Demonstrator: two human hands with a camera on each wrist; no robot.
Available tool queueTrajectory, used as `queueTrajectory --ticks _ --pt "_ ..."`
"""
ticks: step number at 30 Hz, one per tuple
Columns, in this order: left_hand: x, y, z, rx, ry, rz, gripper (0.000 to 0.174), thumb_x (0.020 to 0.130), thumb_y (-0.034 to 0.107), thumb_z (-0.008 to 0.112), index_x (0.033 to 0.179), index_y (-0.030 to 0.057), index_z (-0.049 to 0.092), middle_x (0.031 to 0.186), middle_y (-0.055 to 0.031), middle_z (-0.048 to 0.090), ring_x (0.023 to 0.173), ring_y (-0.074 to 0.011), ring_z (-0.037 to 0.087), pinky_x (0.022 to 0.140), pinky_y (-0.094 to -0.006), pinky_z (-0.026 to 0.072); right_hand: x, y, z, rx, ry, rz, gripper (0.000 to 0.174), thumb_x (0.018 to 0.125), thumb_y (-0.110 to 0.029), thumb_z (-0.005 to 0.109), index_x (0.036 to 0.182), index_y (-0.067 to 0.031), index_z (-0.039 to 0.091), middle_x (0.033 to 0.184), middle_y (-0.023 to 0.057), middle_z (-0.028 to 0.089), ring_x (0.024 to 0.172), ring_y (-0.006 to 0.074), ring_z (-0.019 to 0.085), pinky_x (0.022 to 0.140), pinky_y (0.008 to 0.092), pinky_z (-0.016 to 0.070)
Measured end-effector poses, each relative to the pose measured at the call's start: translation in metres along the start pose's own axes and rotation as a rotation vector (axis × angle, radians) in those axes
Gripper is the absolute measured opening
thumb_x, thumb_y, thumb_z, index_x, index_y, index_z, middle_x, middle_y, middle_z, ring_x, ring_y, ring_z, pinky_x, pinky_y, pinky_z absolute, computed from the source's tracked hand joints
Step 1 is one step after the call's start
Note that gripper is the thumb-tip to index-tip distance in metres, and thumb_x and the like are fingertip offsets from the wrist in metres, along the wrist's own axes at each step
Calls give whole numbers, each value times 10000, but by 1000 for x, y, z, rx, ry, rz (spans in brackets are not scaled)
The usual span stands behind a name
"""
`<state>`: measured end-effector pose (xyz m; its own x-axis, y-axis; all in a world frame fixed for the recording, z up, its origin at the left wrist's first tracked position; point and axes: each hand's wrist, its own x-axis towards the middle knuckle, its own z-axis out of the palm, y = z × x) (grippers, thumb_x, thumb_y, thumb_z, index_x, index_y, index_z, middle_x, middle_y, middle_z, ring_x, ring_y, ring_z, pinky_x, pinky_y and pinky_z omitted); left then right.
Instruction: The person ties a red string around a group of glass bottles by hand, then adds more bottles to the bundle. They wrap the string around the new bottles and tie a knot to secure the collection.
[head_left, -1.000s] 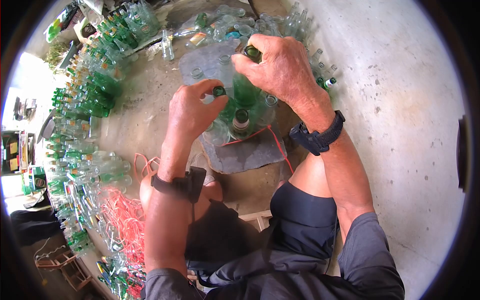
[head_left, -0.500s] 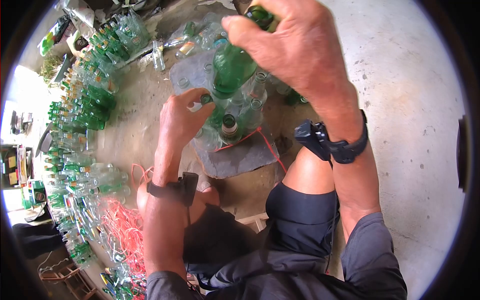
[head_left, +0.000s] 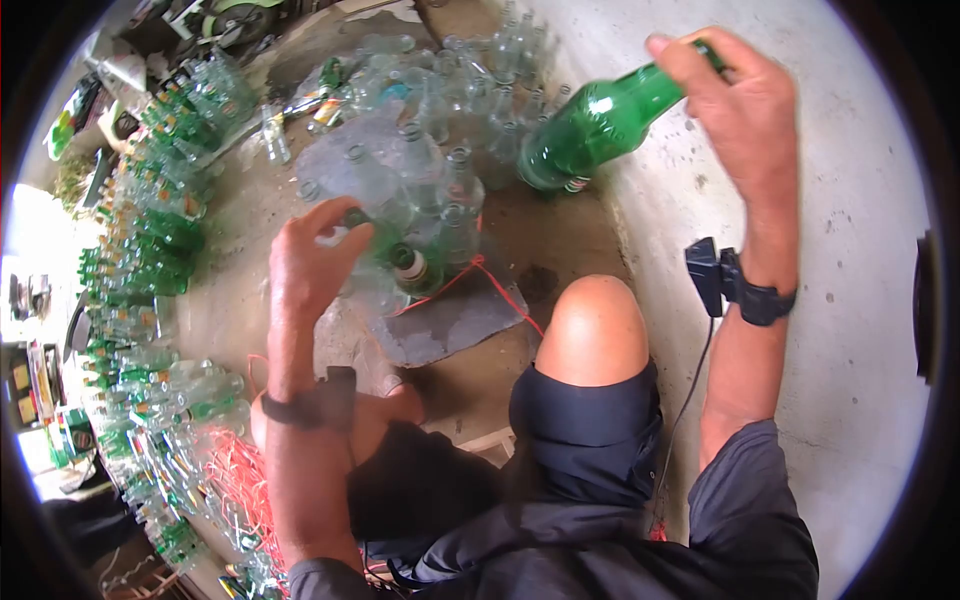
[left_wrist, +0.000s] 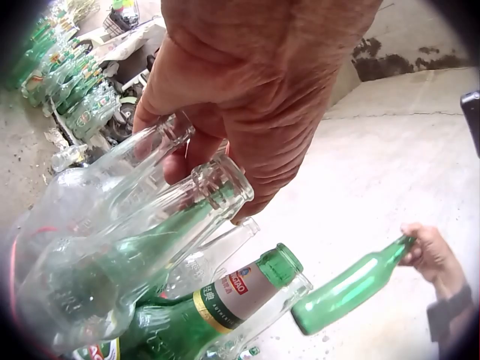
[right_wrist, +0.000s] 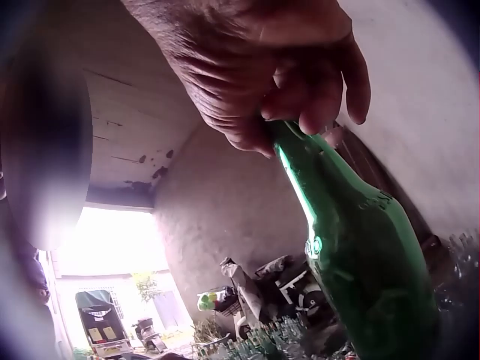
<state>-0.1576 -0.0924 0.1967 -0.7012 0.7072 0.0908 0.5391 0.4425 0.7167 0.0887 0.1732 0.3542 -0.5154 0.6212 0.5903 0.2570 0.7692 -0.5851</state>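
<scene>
My right hand [head_left: 738, 115] grips a green glass bottle [head_left: 595, 125] by its neck, off to the right and tilted with the base toward the centre. In the right wrist view its shoulder and body [right_wrist: 367, 255] hang below the fingers. Thumb and forefinger of my left hand [head_left: 310, 260] pinch the mouth of another green bottle [head_left: 357, 217] within a standing group. Beside that hand stand clear bottles [head_left: 459, 185] and a green bottle with a white neck label [head_left: 412, 268]. A red cord [head_left: 479, 262] runs low along the group's near side.
The group stands on a grey stone slab [head_left: 450, 325] on the floor. Many clear bottles [head_left: 480, 75] stand and lie behind it. Rows of bottles [head_left: 165, 220] line the left, near a heap of red cord [head_left: 238, 465]. A pale wall [head_left: 850, 200] rises at right.
My right hand has lifted the green bottle up out of the group and swung it to the right, tilting it. The left hand keeps its pinch while the head view has shifted.
</scene>
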Motion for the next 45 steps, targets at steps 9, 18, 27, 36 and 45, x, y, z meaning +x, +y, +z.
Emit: queueTrajectory --ticks 9,18,27,36,45 --pt "1 2 -2 -38 -36 3 358 809 203 780 1130 47 757 969 -87 757 910 -199 639 886 -352 525 -85 219 59 -498 -280 302 458 877 -468 747 747 -42 637 636 167 641 601 338 634 604 462 505" --pt "3 6 0 -62 -50 -11 306 830 98 779 1126 24 755 949 -70 739 905 -164 617 908 -340 509 -168 315 86 -567 -358 432 408 869 -440 740 872 -33 713 829 244 731 823 454 716 749 531 563" --pt "2 4 -3 -36 -50 -17 333 815 159 789 1129 50 759 993 -90 750 927 -199 636 920 -361 508 -184 322 79 -652 -423 548 421 882 -437 723 943 -20 715 931 246 744 914 456 708 808 534 556" --pt "-1 2 -3 51 -56 61 374 844 127 805 1213 90 755 1022 -48 770 958 -152 671 949 -342 495 -169 315 73 -647 -575 632 450 889 -428 728 1082 -22 714 1056 270 740 1021 446 708 861 513 558" --pt "-3 0 -4 42 -28 56 426 801 179 797 1217 96 757 1110 -80 776 1064 -236 667 998 -386 512 -162 267 71 -771 -378 391 452 865 -411 790 1112 -43 701 1050 220 760 994 394 733 837 478 573"
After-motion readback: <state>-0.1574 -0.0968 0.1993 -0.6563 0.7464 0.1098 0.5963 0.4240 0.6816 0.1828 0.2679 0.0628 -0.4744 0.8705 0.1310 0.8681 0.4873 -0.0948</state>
